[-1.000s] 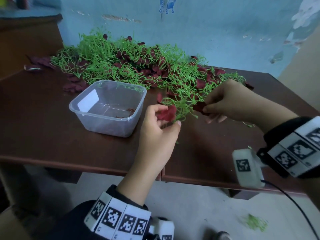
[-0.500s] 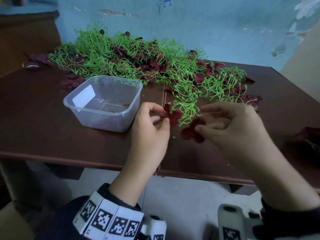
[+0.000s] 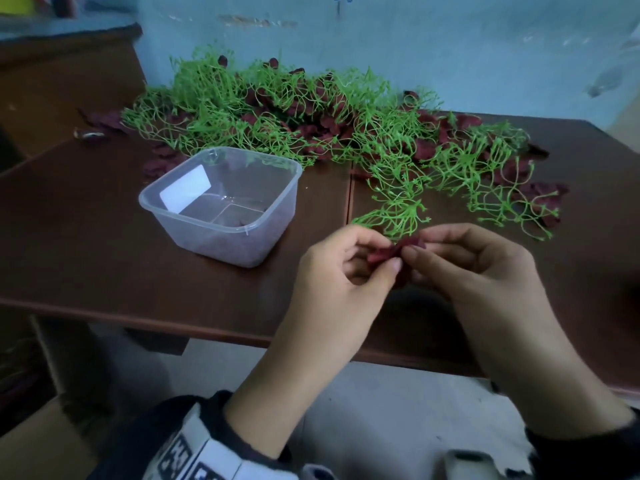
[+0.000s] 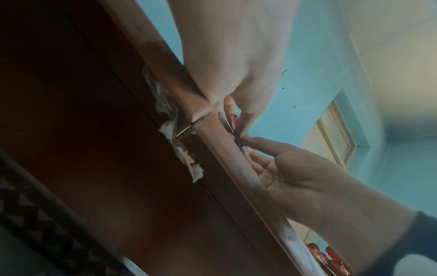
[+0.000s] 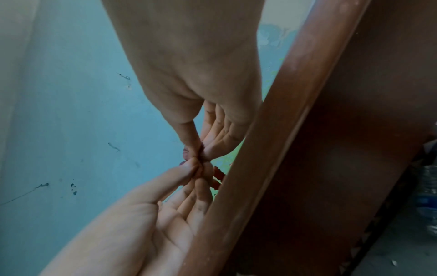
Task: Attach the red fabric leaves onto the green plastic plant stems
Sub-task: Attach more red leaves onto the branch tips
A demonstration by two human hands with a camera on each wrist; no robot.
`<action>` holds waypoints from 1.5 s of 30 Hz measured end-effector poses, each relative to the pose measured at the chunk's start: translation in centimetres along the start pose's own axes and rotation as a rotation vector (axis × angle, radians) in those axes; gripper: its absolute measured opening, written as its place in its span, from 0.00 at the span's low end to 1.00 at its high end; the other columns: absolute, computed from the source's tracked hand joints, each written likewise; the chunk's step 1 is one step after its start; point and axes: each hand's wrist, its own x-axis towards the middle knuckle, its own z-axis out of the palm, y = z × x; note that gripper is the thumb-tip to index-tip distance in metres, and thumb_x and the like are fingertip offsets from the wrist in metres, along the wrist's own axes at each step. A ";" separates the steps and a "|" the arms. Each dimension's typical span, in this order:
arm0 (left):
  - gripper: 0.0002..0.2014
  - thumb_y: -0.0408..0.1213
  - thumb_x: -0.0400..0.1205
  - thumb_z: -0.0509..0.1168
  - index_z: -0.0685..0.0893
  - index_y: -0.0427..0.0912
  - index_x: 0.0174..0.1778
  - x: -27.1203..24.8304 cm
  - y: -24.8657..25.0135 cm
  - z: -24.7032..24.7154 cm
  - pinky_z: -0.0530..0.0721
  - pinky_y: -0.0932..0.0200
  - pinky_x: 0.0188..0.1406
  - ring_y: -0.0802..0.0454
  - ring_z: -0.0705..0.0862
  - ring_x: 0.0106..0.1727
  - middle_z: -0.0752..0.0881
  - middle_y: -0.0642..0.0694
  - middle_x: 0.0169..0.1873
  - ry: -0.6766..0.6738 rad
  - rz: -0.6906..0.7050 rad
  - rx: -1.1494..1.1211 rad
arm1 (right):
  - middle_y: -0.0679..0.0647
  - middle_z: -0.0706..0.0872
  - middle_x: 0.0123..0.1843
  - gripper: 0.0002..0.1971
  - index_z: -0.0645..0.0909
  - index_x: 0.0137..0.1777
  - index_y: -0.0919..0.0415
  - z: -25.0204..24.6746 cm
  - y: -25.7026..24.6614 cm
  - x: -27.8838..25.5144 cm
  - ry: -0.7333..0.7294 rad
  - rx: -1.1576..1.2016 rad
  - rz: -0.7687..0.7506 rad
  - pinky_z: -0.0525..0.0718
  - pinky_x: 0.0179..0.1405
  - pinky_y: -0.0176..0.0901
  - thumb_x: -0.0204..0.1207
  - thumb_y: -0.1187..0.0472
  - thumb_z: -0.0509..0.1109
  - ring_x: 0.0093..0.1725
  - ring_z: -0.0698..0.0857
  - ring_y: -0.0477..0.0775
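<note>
We pinch 1 soft, crumpled red leaf (image 3: 398, 252) between thumb and fingertips of both the left hand (image 3: 341, 271) and the right hand (image 3: 474, 268), just above the near edge of the smooth brown table (image 3: 104, 237). The thin, wiry green stems (image 3: 394, 213) branch out just beyond it; whether they touch the leaf is hard to tell. A clear, square plastic tub (image 3: 221, 206) with rounded corners sits to the left.
</note>
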 end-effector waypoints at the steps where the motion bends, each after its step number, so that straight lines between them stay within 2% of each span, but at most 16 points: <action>1: 0.08 0.23 0.79 0.75 0.87 0.41 0.46 0.1 -0.1 -0.1 0.86 0.67 0.43 0.57 0.91 0.42 0.92 0.43 0.40 0.016 -0.009 -0.019 | 0.63 0.92 0.42 0.14 0.88 0.47 0.64 0.1 0.1 0.0 -0.014 -0.009 -0.003 0.91 0.44 0.40 0.61 0.62 0.79 0.38 0.91 0.54; 4: 0.09 0.22 0.78 0.75 0.88 0.40 0.46 0.3 0.0 -0.3 0.85 0.68 0.43 0.58 0.90 0.40 0.92 0.41 0.40 0.064 -0.043 -0.091 | 0.63 0.93 0.42 0.12 0.90 0.47 0.62 0.1 0.4 0.1 -0.060 -0.021 -0.009 0.90 0.51 0.49 0.63 0.62 0.79 0.44 0.92 0.60; 7: 0.11 0.21 0.79 0.74 0.91 0.40 0.52 0.4 0.2 -0.6 0.87 0.67 0.45 0.55 0.91 0.42 0.94 0.40 0.42 0.042 -0.108 -0.198 | 0.60 0.93 0.41 0.15 0.89 0.49 0.64 0.0 0.4 0.2 -0.067 -0.005 -0.016 0.90 0.45 0.39 0.60 0.62 0.79 0.40 0.91 0.53; 10: 0.13 0.21 0.80 0.72 0.92 0.39 0.56 0.5 0.3 -1.1 0.87 0.68 0.47 0.55 0.92 0.44 0.95 0.43 0.43 0.000 -0.158 -0.253 | 0.61 0.93 0.40 0.19 0.87 0.51 0.65 -0.1 0.7 0.3 -0.046 -0.035 -0.017 0.91 0.46 0.44 0.59 0.61 0.80 0.38 0.91 0.52; 13: 0.10 0.22 0.78 0.74 0.93 0.38 0.52 0.6 0.4 -1.6 0.83 0.73 0.38 0.61 0.90 0.37 0.95 0.45 0.40 0.003 -0.185 -0.273 | 0.61 0.92 0.40 0.19 0.87 0.50 0.65 -0.1 0.9 0.1 -0.067 -0.043 -0.008 0.90 0.48 0.47 0.59 0.60 0.80 0.38 0.90 0.53; 15: 0.09 0.23 0.75 0.76 0.94 0.37 0.49 0.6 0.5 -1.9 0.81 0.74 0.34 0.64 0.88 0.32 0.94 0.45 0.37 0.016 -0.205 -0.285 | 0.62 0.92 0.39 0.13 0.90 0.47 0.64 -0.2 0.8 0.0 -0.120 -0.027 -0.003 0.90 0.47 0.46 0.62 0.61 0.79 0.38 0.90 0.54; 19: 0.13 0.30 0.65 0.81 0.93 0.33 0.45 0.7 1.0 -2.3 0.85 0.69 0.39 0.56 0.92 0.35 0.94 0.41 0.36 0.032 -0.224 -0.293 | 0.62 0.92 0.39 0.07 0.92 0.40 0.59 0.1 0.7 -0.5 -0.234 0.026 -0.002 0.89 0.47 0.51 0.64 0.59 0.80 0.40 0.90 0.58; 24: 0.08 0.30 0.70 0.82 0.90 0.37 0.40 0.8 0.7 -2.7 0.80 0.72 0.29 0.61 0.84 0.27 0.91 0.47 0.29 0.078 -0.221 -0.230 | 0.63 0.91 0.35 0.07 0.91 0.36 0.60 0.4 0.6 -0.3 -0.196 0.097 0.057 0.88 0.43 0.50 0.59 0.59 0.81 0.37 0.91 0.57; 29: 0.10 0.22 0.80 0.73 0.90 0.39 0.54 0.8 0.1 -2.9 0.88 0.67 0.38 0.58 0.91 0.39 0.94 0.45 0.42 0.035 -0.214 -0.215 | 0.64 0.92 0.37 0.04 0.93 0.36 0.61 0.7 0.8 0.0 -0.117 0.084 0.113 0.90 0.39 0.40 0.64 0.62 0.77 0.37 0.93 0.55; 32: 0.13 0.19 0.82 0.70 0.90 0.43 0.51 0.7 -0.2 -2.9 0.91 0.60 0.46 0.57 0.93 0.45 0.94 0.48 0.45 -0.002 -0.131 -0.057 | 0.65 0.93 0.39 0.05 0.93 0.37 0.64 0.9 0.8 0.0 -0.107 0.096 0.143 0.91 0.38 0.40 0.69 0.64 0.75 0.39 0.94 0.56; 34: 0.14 0.21 0.82 0.69 0.92 0.46 0.49 0.6 0.1 -2.8 0.90 0.59 0.55 0.56 0.93 0.47 0.94 0.50 0.42 -0.045 -0.086 0.047 | 0.64 0.93 0.40 0.08 0.93 0.38 0.64 1.0 0.7 0.0 -0.112 0.083 0.152 0.92 0.40 0.41 0.74 0.67 0.72 0.40 0.94 0.57; 36: 0.13 0.25 0.83 0.69 0.94 0.47 0.50 0.4 0.8 -2.9 0.86 0.66 0.55 0.59 0.91 0.47 0.95 0.48 0.42 -0.109 -0.098 0.030 | 0.64 0.93 0.41 0.10 0.92 0.41 0.64 1.0 0.6 -0.1 -0.134 0.061 0.151 0.92 0.43 0.43 0.79 0.69 0.69 0.42 0.94 0.58; 38: 0.07 0.30 0.84 0.71 0.94 0.43 0.52 0.4 1.4 -2.9 0.85 0.66 0.57 0.60 0.91 0.50 0.95 0.47 0.45 -0.175 -0.121 -0.022 | 0.63 0.93 0.41 0.10 0.91 0.46 0.64 1.0 0.4 -0.3 -0.167 0.031 0.141 0.92 0.44 0.43 0.82 0.70 0.67 0.44 0.94 0.58; 41: 0.07 0.35 0.85 0.72 0.93 0.43 0.55 0.6 0.8 -2.9 0.86 0.53 0.68 0.55 0.91 0.58 0.95 0.50 0.48 -0.173 -0.113 0.007 | 0.61 0.94 0.41 0.12 0.91 0.45 0.62 1.0 0.4 -0.4 -0.177 -0.034 0.121 0.91 0.43 0.40 0.83 0.70 0.66 0.43 0.94 0.57; 43: 0.07 0.36 0.84 0.71 0.94 0.43 0.54 0.8 0.1 -2.7 0.85 0.42 0.69 0.50 0.91 0.59 0.95 0.50 0.48 -0.126 -0.087 0.020 | 0.61 0.94 0.41 0.11 0.90 0.47 0.63 1.0 0.4 -0.4 -0.187 -0.039 0.120 0.91 0.44 0.40 0.83 0.70 0.66 0.45 0.94 0.58; 45: 0.09 0.37 0.82 0.71 0.95 0.43 0.53 0.9 -0.3 -2.6 0.86 0.39 0.68 0.48 0.92 0.58 0.95 0.49 0.47 -0.082 -0.085 0.001 | 0.62 0.94 0.42 0.09 0.90 0.49 0.63 0.9 0.4 -0.3 -0.164 -0.008 0.122 0.91 0.43 0.40 0.80 0.70 0.68 0.44 0.94 0.58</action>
